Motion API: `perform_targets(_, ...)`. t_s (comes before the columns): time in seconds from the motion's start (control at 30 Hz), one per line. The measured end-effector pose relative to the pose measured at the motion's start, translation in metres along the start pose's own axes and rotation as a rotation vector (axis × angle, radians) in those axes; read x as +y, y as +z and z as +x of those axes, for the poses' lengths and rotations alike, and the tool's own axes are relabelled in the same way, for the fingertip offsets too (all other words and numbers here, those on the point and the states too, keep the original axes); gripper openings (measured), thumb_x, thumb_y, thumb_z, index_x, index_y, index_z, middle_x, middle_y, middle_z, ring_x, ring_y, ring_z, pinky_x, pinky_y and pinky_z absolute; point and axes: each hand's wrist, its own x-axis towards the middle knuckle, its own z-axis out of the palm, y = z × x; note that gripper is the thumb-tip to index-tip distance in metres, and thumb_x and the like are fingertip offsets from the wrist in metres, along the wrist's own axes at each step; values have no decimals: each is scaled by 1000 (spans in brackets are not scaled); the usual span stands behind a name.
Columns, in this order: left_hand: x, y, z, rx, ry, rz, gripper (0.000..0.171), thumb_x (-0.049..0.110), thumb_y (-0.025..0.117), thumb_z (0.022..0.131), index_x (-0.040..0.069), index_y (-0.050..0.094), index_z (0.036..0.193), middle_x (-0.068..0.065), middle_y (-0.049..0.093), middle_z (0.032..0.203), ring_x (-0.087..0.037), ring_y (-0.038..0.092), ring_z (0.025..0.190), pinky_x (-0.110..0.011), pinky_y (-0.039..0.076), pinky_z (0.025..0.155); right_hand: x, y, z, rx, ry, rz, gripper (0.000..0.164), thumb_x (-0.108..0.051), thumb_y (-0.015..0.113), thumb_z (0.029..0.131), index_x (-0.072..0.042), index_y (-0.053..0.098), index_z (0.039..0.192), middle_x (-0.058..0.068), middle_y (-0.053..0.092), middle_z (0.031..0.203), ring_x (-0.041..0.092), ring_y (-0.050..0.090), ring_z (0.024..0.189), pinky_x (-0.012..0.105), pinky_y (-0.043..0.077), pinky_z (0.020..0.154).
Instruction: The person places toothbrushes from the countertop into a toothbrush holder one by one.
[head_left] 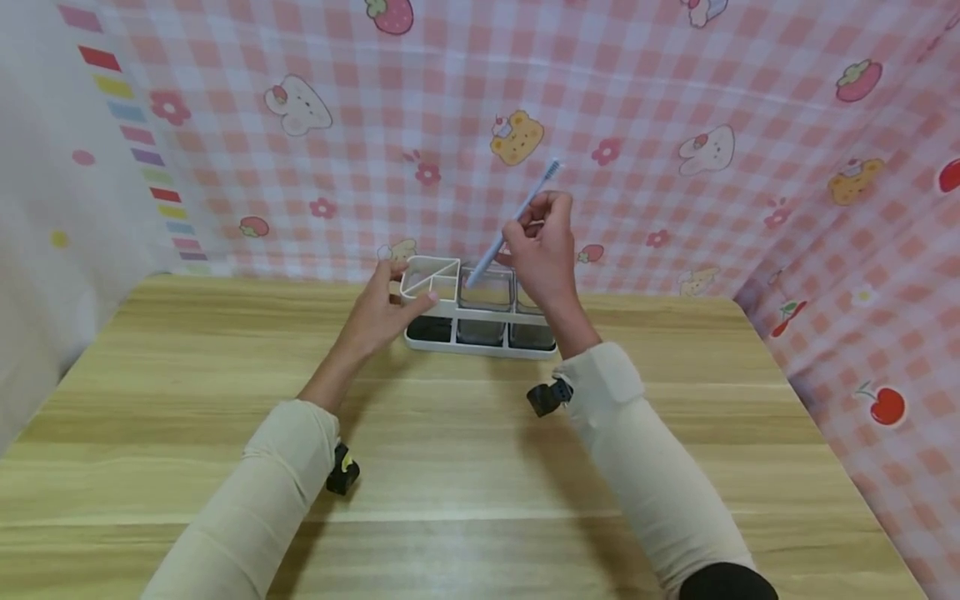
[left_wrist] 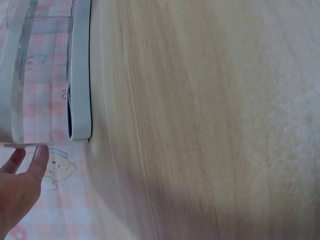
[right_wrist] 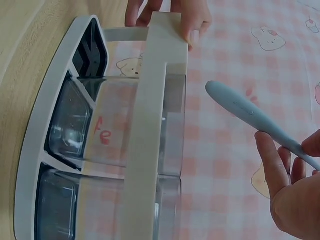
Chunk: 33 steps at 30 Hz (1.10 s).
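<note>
My right hand (head_left: 551,254) pinches a pale blue toothbrush (head_left: 500,242) by its neck, bristles up and handle slanting down to the left. The handle's rounded end overlaps the top of a white toothbrush holder (head_left: 480,315) in the head view; in the right wrist view, the toothbrush (right_wrist: 242,107) is clear above the holder's upper frame (right_wrist: 142,125). My left hand (head_left: 375,312) grips the holder's left end at the top, thumb on the near side, fingers at the outer side. Divided slots fill that end, and clear cups (right_wrist: 107,125) sit beside them.
The holder stands on a wooden table (head_left: 435,467) near its back edge. Behind hangs a pink checked cloth (head_left: 450,108) with cartoon prints, and another patterned cloth (head_left: 862,333) runs along the right side. A small black camera (head_left: 549,397) is strapped at each wrist.
</note>
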Motion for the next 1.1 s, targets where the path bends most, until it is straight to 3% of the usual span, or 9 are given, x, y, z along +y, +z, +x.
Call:
perform_targets(0.23, 0, 0, -1, -5, 0, -8, 75, 40, 72, 93, 4, 36, 149, -21, 45, 142, -35, 61, 105, -43, 53, 81, 3, 7, -2, -31, -4, 29, 26, 1, 53, 96, -9, 35, 112, 6, 43, 98, 18, 51, 85, 39, 61, 72)
perform_targets(0.6, 0, 0, -1, -5, 5, -24, 72, 35, 72, 95, 1, 36, 148, -22, 46, 139, -36, 63, 102, -42, 53, 80, 9, 26, -6, -41, -18, 22, 25, 1, 53, 94, -7, 37, 112, 6, 46, 96, 18, 54, 82, 44, 61, 72)
perform_targets(0.83, -1, 0, 1, 3, 22, -32, 72, 34, 72, 95, 0, 36, 148, -23, 48, 137, -35, 62, 99, -39, 53, 80, 10, 31, -8, -28, 25, 6, 26, 0, 53, 93, -9, 37, 113, 5, 46, 96, 18, 55, 84, 34, 61, 69)
perform_targets(1.1, -1, 0, 0, -3, 12, -41, 72, 33, 72, 95, 1, 36, 148, -23, 47, 138, -37, 61, 102, -44, 53, 85, 18, 34, -8, -31, 22, -36, 27, 0, 53, 94, -8, 37, 114, 6, 47, 96, 20, 56, 82, 47, 60, 73)
